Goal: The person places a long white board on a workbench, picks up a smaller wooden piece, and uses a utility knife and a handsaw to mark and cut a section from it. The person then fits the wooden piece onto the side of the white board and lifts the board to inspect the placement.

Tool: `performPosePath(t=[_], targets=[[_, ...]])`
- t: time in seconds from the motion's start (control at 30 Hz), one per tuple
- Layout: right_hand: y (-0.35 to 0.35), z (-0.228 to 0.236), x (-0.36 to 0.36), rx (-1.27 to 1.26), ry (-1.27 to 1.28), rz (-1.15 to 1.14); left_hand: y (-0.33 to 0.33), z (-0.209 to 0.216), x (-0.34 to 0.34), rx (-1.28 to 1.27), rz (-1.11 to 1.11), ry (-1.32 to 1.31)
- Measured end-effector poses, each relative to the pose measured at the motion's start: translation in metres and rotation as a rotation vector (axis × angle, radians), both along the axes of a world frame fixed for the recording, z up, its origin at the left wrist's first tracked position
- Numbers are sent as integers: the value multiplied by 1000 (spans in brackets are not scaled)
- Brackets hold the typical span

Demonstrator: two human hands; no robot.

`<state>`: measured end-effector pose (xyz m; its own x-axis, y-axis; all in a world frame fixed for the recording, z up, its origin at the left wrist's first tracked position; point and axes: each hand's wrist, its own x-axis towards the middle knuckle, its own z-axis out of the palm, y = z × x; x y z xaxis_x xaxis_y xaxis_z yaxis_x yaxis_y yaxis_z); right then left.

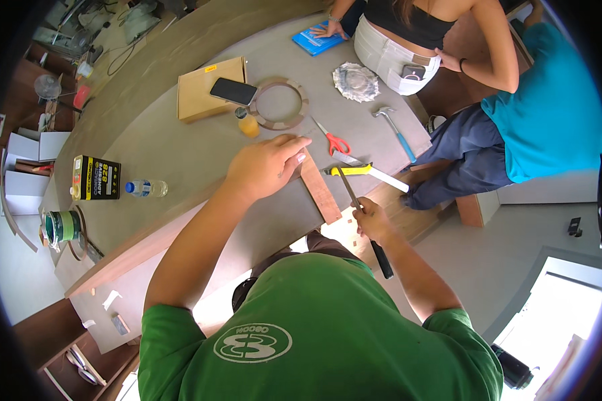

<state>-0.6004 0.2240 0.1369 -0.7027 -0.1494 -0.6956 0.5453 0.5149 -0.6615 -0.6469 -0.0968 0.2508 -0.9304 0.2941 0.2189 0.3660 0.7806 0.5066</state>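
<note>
My left hand (267,166) lies over the far end of a flat wooden strip (321,194), fingers stretched across it and the thumb along its side. The strip's near end reaches the table's front edge. In my right hand (373,220) is a long, narrow grey metal file (347,187) with a black handle (382,260); the fingers are wrapped round it near where blade and handle meet. The blade points up and away, just right of the strip. Close to its tip lies a yellow-handled cutter or saw (352,170). Red-handled scissors (338,143) lie beyond.
On the curved table (180,157) are a claw hammer (398,137), a wooden ring (306,100), an orange-filled bottle (247,123), a phone (233,91) on a cardboard box (197,100), a water bottle (147,188) and an adhesive tin (95,178). Two people (545,113) stand at the right.
</note>
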Motion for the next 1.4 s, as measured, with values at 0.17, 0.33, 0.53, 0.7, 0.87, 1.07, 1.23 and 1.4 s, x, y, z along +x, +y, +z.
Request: performPosePath(t=[0.17,0.33,0.53,0.7,0.87,1.07,1.23,1.4], targets=[[17,-25,2,22,66,19,8,10,-7,149,-6,-225],[7,-17,3,175,-106,8,4,1,-23,332,-33,-558],[17,-34,8,186,-258,-68,1,-5,-29,421,-46,-608],[23,-48,19,72,-226,-105,4,-5,-32,472,30,-663],[22,-54,18,75,-206,-167,5,-5,-27,451,147,-564],[18,-55,7,60,-197,-187,5,-5,-22,405,381,-422],[13,-55,0,59,-220,-154,11,5,-18,329,489,-392],[1,-59,-2,110,-205,-116,9,17,-11,358,514,-412]])
